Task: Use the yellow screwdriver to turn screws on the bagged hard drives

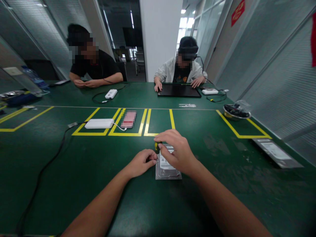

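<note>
A hard drive [168, 173] lies flat on the green table in front of me, its white label partly covered by my right hand [176, 148]. The fingers of that hand close around a short screwdriver [157, 146] with a yellow and black handle, held upright over the drive's left side. Its tip is too small to make out. My left hand [142, 161] rests at the drive's left edge, thumb and fingers pinched together close below the screwdriver. What they pinch, if anything, is hidden.
A white power bank [99, 123] and a phone [128, 119] lie within yellow tape outlines. At right are a bowl of dark parts [237, 111] and a flat metal device [277, 153]. A black cable [46, 166] runs along the left. Two people sit opposite, one touching a black laptop [179, 90].
</note>
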Motion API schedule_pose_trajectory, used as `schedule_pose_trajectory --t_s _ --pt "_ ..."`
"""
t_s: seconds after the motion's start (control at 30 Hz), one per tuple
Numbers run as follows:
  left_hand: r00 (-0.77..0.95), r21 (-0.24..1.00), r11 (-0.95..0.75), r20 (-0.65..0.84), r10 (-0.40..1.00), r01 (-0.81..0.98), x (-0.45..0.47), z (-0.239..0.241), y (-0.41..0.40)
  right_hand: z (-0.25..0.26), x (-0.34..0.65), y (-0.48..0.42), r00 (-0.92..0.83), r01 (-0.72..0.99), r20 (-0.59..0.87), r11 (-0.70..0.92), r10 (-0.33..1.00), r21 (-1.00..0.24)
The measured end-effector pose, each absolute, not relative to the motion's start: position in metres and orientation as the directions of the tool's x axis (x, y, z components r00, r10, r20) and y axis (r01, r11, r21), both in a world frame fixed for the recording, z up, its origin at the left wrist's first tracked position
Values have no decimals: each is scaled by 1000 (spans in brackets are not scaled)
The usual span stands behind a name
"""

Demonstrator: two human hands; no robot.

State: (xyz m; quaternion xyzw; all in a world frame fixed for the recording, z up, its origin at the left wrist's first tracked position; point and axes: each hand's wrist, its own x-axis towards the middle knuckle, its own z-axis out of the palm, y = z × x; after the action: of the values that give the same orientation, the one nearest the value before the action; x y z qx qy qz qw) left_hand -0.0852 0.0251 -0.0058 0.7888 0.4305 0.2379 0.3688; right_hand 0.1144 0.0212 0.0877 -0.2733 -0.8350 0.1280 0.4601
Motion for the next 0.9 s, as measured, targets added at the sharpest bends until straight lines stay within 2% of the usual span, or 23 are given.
schedule_pose_trajectory --t_s 0.27,0.43,0.63,0.8,0.9 --pt "510 789 -350 54 859 505 -85 -6 25 88 115 22 -453 319 708 840 542 -439" --pt "507 793 -344 52 860 503 -85 -8 25 88 115 22 -410 428 669 779 620 -459" --pt "504 790 -351 61 862 503 -86 -10 25 89 115 21 -467 318 703 844 536 -432" --pt "502 789 -348 59 863 506 -86 -11 25 88 115 21 -431 424 670 791 604 -440" --pt "501 790 -348 60 864 506 -86 -12 25 88 115 20 -431 389 689 809 583 -441"
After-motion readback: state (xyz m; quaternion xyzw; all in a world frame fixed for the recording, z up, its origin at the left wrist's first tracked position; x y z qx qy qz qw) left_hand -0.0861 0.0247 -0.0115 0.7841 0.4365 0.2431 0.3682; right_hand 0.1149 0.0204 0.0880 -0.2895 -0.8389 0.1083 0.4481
